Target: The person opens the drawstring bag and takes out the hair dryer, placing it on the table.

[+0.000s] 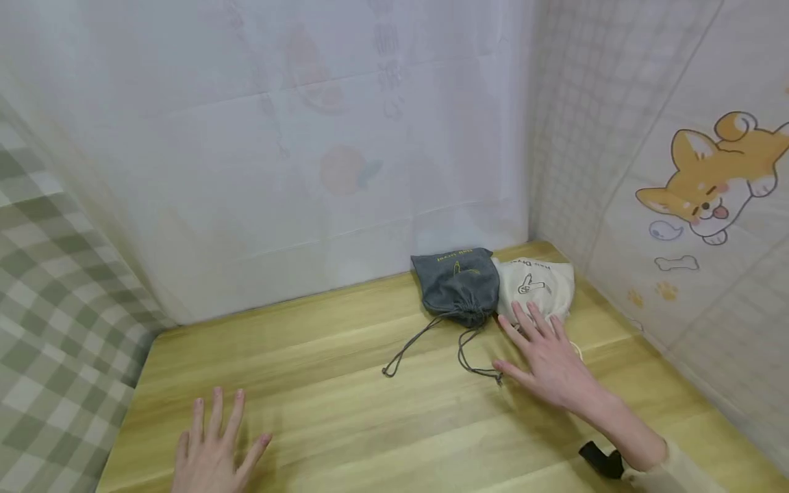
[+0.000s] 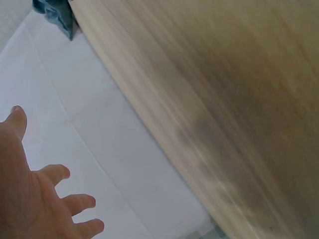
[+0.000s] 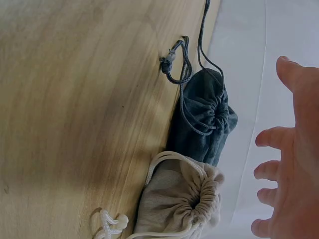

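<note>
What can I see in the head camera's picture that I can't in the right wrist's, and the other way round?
Only the head view shows the left hand, the cartoon dog, the green checked cloth and a small black object near the right sleeve.

Only the right wrist view clearly shows the gathered mouth of the white bag.

Both show the right hand, the white bag, the dark grey bag, the wooden table and the white curtain.
</note>
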`<action>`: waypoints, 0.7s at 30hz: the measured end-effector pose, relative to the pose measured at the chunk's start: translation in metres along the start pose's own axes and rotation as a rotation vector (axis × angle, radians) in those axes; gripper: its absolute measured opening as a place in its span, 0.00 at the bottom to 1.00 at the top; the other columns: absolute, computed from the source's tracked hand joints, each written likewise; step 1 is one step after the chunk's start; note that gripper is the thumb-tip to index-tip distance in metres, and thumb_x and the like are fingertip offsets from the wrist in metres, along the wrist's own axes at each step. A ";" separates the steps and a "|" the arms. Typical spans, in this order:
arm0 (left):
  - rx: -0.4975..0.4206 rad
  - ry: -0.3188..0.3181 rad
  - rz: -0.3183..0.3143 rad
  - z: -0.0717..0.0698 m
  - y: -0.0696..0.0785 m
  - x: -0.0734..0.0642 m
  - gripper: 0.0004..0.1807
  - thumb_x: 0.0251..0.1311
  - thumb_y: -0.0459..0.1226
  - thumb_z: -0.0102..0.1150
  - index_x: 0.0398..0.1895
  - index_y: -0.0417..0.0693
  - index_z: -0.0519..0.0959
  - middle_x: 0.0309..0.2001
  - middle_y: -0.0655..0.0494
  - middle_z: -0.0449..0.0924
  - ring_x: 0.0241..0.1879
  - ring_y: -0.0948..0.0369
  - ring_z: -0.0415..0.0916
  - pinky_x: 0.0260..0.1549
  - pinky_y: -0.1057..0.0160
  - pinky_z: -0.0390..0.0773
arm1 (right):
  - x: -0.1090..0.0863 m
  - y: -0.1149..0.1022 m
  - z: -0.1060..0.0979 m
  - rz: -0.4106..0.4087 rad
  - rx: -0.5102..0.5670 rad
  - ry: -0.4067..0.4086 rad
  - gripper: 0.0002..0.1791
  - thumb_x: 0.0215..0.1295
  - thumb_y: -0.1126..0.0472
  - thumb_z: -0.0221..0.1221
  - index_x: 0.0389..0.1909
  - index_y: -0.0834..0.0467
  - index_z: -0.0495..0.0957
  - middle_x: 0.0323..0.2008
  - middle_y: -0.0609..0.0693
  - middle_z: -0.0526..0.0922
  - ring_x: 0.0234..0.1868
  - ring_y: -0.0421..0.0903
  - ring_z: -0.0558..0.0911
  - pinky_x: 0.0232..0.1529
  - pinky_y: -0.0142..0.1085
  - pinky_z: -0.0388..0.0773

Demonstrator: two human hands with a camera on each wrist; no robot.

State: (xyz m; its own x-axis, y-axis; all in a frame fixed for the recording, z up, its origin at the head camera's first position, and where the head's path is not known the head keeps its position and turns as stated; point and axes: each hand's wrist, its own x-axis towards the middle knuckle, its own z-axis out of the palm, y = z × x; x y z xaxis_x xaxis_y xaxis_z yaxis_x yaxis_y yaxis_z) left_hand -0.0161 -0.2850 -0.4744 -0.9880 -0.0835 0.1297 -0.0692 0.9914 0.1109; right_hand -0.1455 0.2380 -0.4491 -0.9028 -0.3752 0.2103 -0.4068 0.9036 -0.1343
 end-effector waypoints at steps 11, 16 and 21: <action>-0.194 0.014 0.042 -0.014 0.014 0.001 0.48 0.76 0.58 0.53 0.86 0.45 0.46 0.83 0.28 0.48 0.80 0.26 0.46 0.65 0.18 0.61 | 0.020 -0.011 0.004 -0.035 0.059 0.009 0.44 0.71 0.38 0.62 0.80 0.57 0.64 0.83 0.64 0.56 0.83 0.69 0.56 0.78 0.72 0.54; -0.310 -0.039 0.030 -0.017 0.028 0.007 0.46 0.77 0.56 0.53 0.86 0.47 0.46 0.84 0.30 0.46 0.80 0.27 0.50 0.68 0.19 0.59 | 0.034 -0.014 0.005 -0.066 0.066 0.015 0.43 0.72 0.42 0.64 0.80 0.60 0.64 0.82 0.66 0.58 0.82 0.71 0.57 0.77 0.71 0.58; -0.393 -0.010 0.009 -0.017 0.040 0.008 0.44 0.77 0.54 0.54 0.87 0.53 0.47 0.85 0.35 0.47 0.81 0.30 0.51 0.69 0.21 0.60 | 0.047 -0.014 0.006 -0.091 0.061 0.005 0.42 0.72 0.47 0.65 0.79 0.62 0.64 0.81 0.68 0.60 0.81 0.71 0.58 0.76 0.70 0.62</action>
State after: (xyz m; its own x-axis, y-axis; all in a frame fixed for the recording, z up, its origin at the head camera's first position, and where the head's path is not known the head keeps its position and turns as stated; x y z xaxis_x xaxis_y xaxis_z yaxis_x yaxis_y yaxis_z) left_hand -0.0245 -0.2482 -0.4520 -0.9898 -0.0720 0.1232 -0.0043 0.8778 0.4789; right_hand -0.1828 0.2070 -0.4429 -0.8610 -0.4540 0.2292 -0.4950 0.8514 -0.1735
